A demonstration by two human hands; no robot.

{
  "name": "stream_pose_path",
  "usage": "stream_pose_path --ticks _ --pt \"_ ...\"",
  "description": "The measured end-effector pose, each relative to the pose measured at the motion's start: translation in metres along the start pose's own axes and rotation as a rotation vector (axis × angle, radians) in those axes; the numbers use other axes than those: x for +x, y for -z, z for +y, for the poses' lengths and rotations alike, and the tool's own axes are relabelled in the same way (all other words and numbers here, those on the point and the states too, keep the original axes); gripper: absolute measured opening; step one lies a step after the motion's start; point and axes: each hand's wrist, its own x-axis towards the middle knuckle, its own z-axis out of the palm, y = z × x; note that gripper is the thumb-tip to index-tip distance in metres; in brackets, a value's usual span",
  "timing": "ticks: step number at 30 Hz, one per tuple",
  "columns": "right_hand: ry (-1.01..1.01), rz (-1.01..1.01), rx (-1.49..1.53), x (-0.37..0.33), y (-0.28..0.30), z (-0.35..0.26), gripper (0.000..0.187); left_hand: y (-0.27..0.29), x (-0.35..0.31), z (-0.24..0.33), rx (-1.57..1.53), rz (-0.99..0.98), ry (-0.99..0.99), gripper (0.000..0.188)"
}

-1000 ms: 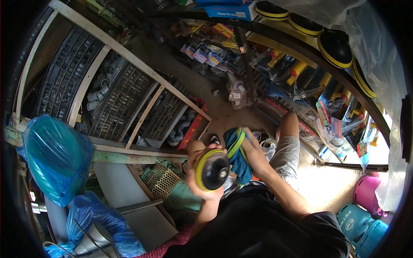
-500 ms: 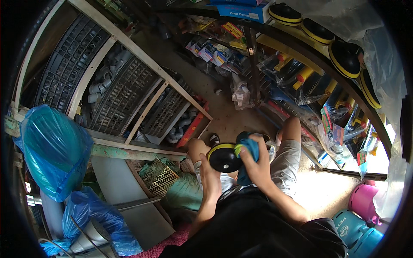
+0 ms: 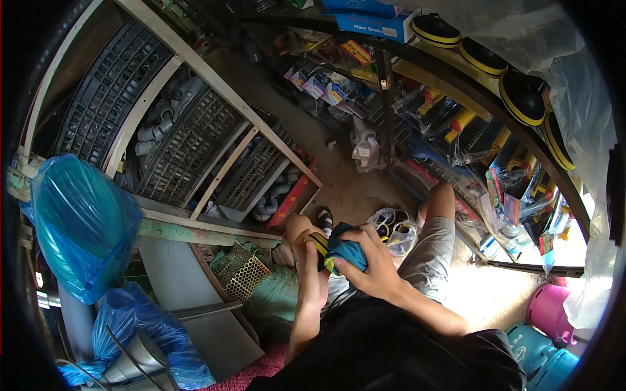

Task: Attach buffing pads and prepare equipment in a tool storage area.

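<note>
Above my lap, my left hand point(image 3: 314, 279) is closed around the edge of a round black disc with a yellow rim point(image 3: 318, 244), which is tilted edge-on. My right hand point(image 3: 377, 262) presses a dark teal cloth point(image 3: 349, 251) with a lime-green edge against the disc's face. Most of that face is hidden behind the cloth. On the floor between my legs lies a clear plastic bag point(image 3: 399, 236) with black and yellow round pieces in it.
Similar black discs with yellow rims point(image 3: 521, 98) line the shelf top at right, beside a blue box point(image 3: 368, 25). Packaged tools hang below. Black crates point(image 3: 186, 146) with grey pipe fittings stand at left, near a blue plastic bag point(image 3: 85, 228). Gas cylinders point(image 3: 538, 345) are at lower right.
The disc has turned from facing up to edge-on, and the cloth has moved left over its face. My right hand has moved down and left, uncovering the bag on the floor.
</note>
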Motion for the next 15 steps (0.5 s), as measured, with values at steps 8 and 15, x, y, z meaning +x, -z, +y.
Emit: stream_pose_path --ticks 8,15 --pt "0.064 -0.126 -0.232 -0.010 0.002 -0.004 0.047 0.005 0.004 -0.009 -0.026 -0.017 -0.075 0.044" --pt "0.286 -0.080 -0.411 0.011 0.008 -0.023 0.046 -0.006 -0.010 -0.008 -0.092 -0.054 -0.116 0.056"
